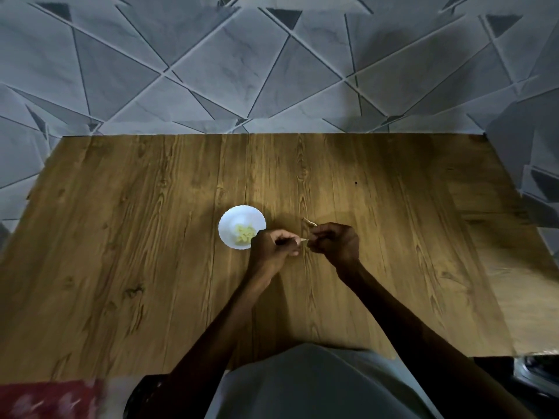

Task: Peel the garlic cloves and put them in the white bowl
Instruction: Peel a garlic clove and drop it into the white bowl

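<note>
Wood-grain table (151,237) noted; white bowl (233,217) is set on it just left of the hands, with pale peeled cloves (244,232) already inside. Left hand (272,251) and right hand (335,243) are held close together, fingers curled, a small garlic clove (304,239) pinched between them. Peeling is judged in hand. Next, the skin is to be pulled free and the bare clove carried left to the bowl.

Wooden table (151,237) — white bowl (233,220) and peel scrap (309,221)

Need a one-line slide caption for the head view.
Left hand and right hand pinch a clove beside the bowl of peeled cloves on the table.
</note>
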Action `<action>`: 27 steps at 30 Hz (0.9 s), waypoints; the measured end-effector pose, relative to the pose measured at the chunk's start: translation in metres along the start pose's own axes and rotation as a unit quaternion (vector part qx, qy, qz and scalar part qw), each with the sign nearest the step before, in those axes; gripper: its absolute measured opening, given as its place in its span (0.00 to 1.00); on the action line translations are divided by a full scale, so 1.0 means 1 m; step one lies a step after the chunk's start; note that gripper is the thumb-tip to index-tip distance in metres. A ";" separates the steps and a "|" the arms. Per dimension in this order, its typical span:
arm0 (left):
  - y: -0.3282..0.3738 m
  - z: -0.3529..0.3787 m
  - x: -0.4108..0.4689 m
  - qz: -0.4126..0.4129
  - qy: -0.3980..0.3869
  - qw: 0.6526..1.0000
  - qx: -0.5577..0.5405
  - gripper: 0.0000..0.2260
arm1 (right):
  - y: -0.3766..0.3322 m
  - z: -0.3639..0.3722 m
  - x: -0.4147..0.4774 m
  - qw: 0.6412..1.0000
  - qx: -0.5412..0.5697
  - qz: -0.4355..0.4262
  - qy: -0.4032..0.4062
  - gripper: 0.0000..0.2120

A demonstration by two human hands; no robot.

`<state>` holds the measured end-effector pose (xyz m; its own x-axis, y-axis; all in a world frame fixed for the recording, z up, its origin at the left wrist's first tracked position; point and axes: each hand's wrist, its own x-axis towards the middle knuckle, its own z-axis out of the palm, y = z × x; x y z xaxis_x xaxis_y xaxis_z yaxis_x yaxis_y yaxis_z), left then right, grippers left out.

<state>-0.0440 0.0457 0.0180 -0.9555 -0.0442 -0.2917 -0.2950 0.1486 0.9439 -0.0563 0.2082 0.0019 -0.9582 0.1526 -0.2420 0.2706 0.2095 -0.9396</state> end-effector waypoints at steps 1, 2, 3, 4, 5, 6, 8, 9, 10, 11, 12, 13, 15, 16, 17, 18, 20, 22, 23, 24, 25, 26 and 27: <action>0.000 0.000 -0.001 -0.017 -0.004 1.000 -0.021 0.03 | 0.000 -0.001 0.001 0.997 -0.067 -0.032 -0.014 0.05; -0.002 0.000 -0.002 -0.025 -0.008 0.999 -0.041 0.03 | 0.000 -0.002 0.001 0.991 -0.119 -0.053 -0.024 0.05; -0.002 0.000 -0.003 -0.029 -0.008 0.998 -0.058 0.02 | -0.003 -0.004 0.000 0.986 -0.152 -0.059 -0.029 0.05; -0.002 0.000 -0.003 -0.034 -0.008 0.996 -0.077 0.03 | -0.005 -0.005 -0.001 0.984 -0.162 -0.060 -0.029 0.04; -0.002 0.000 -0.003 -0.041 -0.010 0.995 -0.092 0.03 | -0.008 -0.007 -0.002 0.985 -0.162 -0.061 -0.025 0.03; -0.003 -0.001 -0.002 -0.048 -0.012 0.993 -0.108 0.04 | -0.011 -0.009 -0.002 0.986 -0.149 -0.070 -0.027 0.03; 0.000 0.000 -0.002 -0.060 -0.009 0.991 -0.118 0.06 | -0.015 -0.013 -0.003 0.987 -0.119 -0.100 -0.050 0.03; 0.002 0.001 -0.002 -0.064 -0.006 0.991 -0.118 0.07 | -0.018 -0.013 -0.005 0.987 -0.102 -0.104 -0.069 0.02; 0.003 0.001 -0.003 -0.068 -0.006 0.990 -0.122 0.07 | -0.020 -0.013 -0.005 0.987 -0.092 -0.101 -0.082 0.02; 0.004 0.001 -0.003 -0.074 -0.007 0.989 -0.128 0.07 | -0.021 -0.013 -0.006 0.987 -0.089 -0.099 -0.089 0.03; 0.005 0.001 -0.003 -0.083 -0.010 0.987 -0.139 0.07 | -0.022 -0.013 -0.006 0.987 -0.092 -0.099 -0.091 0.02; 0.005 0.001 -0.003 -0.090 -0.012 0.985 -0.148 0.07 | -0.022 -0.013 -0.006 0.986 -0.096 -0.102 -0.093 0.02; 0.005 0.000 -0.002 -0.099 -0.019 0.982 -0.157 0.06 | -0.022 -0.013 -0.006 0.981 -0.120 -0.119 -0.093 0.02; 0.006 0.000 -0.001 -0.104 -0.023 0.980 -0.166 0.06 | -0.022 -0.013 -0.005 0.975 -0.145 -0.142 -0.090 0.02; 0.007 -0.001 -0.002 -0.110 -0.027 0.977 -0.180 0.07 | -0.021 -0.012 -0.005 0.965 -0.178 -0.169 -0.089 0.02; 0.008 -0.002 -0.003 -0.116 -0.032 0.973 -0.194 0.07 | -0.022 -0.011 -0.006 0.955 -0.209 -0.193 -0.089 0.02; 0.012 -0.005 -0.004 -0.126 -0.041 0.970 -0.206 0.07 | -0.024 -0.007 -0.008 0.936 -0.252 -0.229 -0.091 0.03; 0.014 -0.007 -0.006 -0.137 -0.045 0.970 -0.197 0.05 | -0.025 -0.005 -0.011 0.923 -0.280 -0.249 -0.089 0.05; 0.015 -0.008 -0.006 -0.142 -0.043 0.970 -0.190 0.05 | -0.026 -0.004 -0.013 0.918 -0.293 -0.254 -0.088 0.05; 0.015 -0.008 -0.005 -0.149 -0.039 0.971 -0.183 0.05 | -0.026 -0.003 -0.014 0.913 -0.302 -0.260 -0.085 0.05; 0.015 -0.008 -0.005 -0.155 -0.034 0.972 -0.176 0.05 | -0.026 -0.002 -0.015 0.909 -0.308 -0.267 -0.085 0.05; 0.015 -0.007 -0.005 -0.160 -0.030 0.972 -0.169 0.05 | -0.026 -0.002 -0.016 0.907 -0.310 -0.273 -0.087 0.04; 0.015 -0.007 -0.004 -0.163 -0.026 0.973 -0.161 0.05 | -0.026 -0.001 -0.017 0.905 -0.309 -0.278 -0.090 0.04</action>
<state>-0.0442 0.0413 0.0343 -0.8123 0.0133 -0.5831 -0.5752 -0.1837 0.7971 -0.0466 0.2014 0.0304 -0.9467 -0.2905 0.1391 -0.3113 0.7144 -0.6267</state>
